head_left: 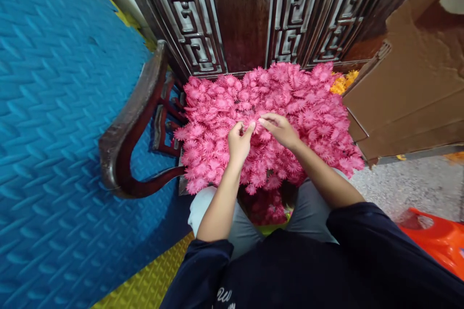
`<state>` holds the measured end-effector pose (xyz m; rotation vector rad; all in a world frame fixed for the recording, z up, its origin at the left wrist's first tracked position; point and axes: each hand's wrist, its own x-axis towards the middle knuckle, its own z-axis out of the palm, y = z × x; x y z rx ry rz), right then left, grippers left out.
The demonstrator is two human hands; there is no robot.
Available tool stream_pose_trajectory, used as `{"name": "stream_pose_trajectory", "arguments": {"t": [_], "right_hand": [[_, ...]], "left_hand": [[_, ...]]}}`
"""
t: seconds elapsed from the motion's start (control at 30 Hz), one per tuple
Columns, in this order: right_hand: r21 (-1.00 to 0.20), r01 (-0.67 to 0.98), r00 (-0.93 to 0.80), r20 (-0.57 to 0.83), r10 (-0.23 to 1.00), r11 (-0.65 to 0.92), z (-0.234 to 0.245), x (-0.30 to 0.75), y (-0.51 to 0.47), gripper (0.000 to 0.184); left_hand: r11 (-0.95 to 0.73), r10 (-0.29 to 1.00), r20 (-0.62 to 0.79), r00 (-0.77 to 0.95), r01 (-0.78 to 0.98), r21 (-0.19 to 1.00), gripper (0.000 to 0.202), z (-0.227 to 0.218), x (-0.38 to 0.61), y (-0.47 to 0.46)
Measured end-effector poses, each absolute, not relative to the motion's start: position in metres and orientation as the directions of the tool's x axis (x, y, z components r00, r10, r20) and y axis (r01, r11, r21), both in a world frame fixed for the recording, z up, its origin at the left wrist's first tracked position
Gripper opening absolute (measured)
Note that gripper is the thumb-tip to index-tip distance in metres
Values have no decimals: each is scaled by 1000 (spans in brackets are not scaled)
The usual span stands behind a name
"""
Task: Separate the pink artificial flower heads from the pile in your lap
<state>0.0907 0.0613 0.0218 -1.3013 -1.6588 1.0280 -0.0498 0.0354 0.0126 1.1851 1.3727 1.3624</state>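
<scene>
A thick heap of pink artificial flowers (213, 145) with spiky petals covers the seat in front of me. Over its middle, my left hand (239, 144) is closed in a pinch at a single pink flower (253, 118). My right hand (281, 130) comes in from the other side, thumb and fingertips pinched together at that flower's right edge. Both hands meet at the bloom, which blends into the heap behind it. Any small part between the right fingertips is too small to make out.
A curved dark wooden armrest (112, 159) stands at the left, over blue textured matting (54, 130). Carved wood panels (242, 19) rise behind the flowers. On the right are a cardboard box (416, 87), some orange-yellow flowers (342, 83) and an orange-red plastic stool (440, 241).
</scene>
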Motion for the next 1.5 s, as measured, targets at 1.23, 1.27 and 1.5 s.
{"name": "stream_pose_trajectory", "arguments": {"t": [1.23,1.27,1.5], "right_hand": [[-910,-265,-211,-267,940,-318,9,98,57,46],[-910,-275,-227,-253,940,-311,10,98,57,44],[-925,-258,-306,-196,932,-279,16,99,54,35]], "left_hand": [[-328,891,438,-119,497,803,22,-4,-52,44],[-345,886,445,-129,458,819,22,-5,-52,44],[-364,865,460,-199,381,850,7,-5,-51,43]]}}
